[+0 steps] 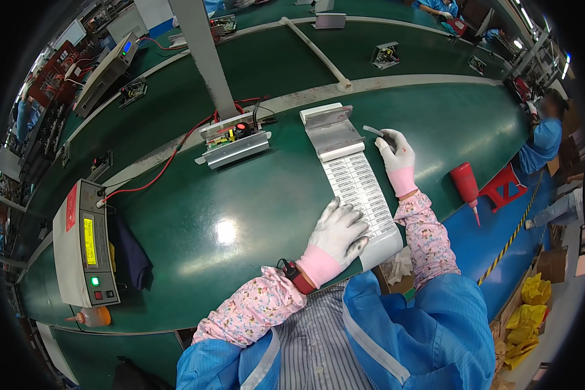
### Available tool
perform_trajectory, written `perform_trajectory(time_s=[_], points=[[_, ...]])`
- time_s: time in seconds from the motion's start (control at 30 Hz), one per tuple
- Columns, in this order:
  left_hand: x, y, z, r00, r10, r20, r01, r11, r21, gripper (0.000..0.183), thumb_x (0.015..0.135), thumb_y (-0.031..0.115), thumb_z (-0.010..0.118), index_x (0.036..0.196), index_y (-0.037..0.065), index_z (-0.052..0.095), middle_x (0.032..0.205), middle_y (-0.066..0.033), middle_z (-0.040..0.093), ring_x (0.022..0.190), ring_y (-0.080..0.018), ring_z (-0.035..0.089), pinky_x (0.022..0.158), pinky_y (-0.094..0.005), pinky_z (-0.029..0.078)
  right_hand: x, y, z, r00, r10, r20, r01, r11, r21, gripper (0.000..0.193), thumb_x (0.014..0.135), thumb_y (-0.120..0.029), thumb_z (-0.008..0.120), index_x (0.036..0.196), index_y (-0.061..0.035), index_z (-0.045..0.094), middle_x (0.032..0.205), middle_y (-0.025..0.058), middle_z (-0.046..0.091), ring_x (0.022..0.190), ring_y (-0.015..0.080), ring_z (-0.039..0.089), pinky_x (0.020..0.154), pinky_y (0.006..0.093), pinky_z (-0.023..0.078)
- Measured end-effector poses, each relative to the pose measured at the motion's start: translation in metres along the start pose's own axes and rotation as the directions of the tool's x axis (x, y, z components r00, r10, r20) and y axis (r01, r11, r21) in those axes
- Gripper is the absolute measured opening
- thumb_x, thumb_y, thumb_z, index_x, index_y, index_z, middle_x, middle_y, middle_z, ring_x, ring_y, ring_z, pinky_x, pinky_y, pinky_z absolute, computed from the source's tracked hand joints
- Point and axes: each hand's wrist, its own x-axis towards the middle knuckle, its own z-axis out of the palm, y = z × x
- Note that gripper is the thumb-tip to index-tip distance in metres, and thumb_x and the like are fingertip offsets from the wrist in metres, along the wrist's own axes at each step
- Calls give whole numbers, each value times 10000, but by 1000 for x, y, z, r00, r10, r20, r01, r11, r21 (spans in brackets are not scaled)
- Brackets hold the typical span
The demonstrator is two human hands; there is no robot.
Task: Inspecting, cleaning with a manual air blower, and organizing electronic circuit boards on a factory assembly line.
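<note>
At the far left we see a grey instrument (81, 244) on the green desk (253, 208), bearing a red sticker and a lit yellow screen with dark text. Farther along, we have a circuit board unit (237, 155) with silvery metal sides. Next comes our left grip (335, 234), gloved in white, palm down with fingers loosely spread on the left edge of the label sheet (354, 182), pinching nothing that we can see. The sheet runs away from us between our two grips, its white labels printed in rows of small black characters, and a grey metal bracket (331, 130) lies over its far end. Our right grip (398, 157), just beside the sheet's right edge, has its fingertips closed on a slim pale piece (372, 131) near the bracket. Rightmost, we find a red bottle (463, 182), its thin nozzle pointing toward us
</note>
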Motion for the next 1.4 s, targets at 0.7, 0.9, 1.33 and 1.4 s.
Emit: perform_trajectory(time_s=[0.7,0.9,1.33,1.4], points=[[5,-1,-9,999,-29,17,29,1000,-2,318,899,288,665,1146,90,696,1251,-107,647,1275,-340,548,1219,-533,297,207,54,3,978,-208,-17,138,705,-696,671,869,-238,715,1497,-152,496,1362,98,639,1059,331,645,910,387,538],[3,-1,-9,998,-69,7,69,997,-47,309,885,259,670,1134,77,687,1252,-107,647,1267,-334,556,1215,-541,310,307,69,29,934,-261,242,283,130,-950,806,850,-201,681,1573,-230,324,1549,74,464,1298,365,508,993,421,519],[6,-2,-11,996,-72,-44,68,994,-80,257,887,205,631,1094,57,670,1242,-140,639,1239,-336,546,1221,-545,305,341,46,37,920,-148,362,362,-30,-932,763,855,14,615,1531,-256,384,1305,113,621,1144,352,634,895,438,553],[5,-3,-11,997,-62,-53,58,995,-80,264,903,213,626,1113,60,670,1236,-128,642,1219,-331,565,1215,-544,318,324,29,28,889,-274,368,403,85,-911,763,851,24,626,1522,-266,408,1225,124,641,1095,342,647,876,430,547]])
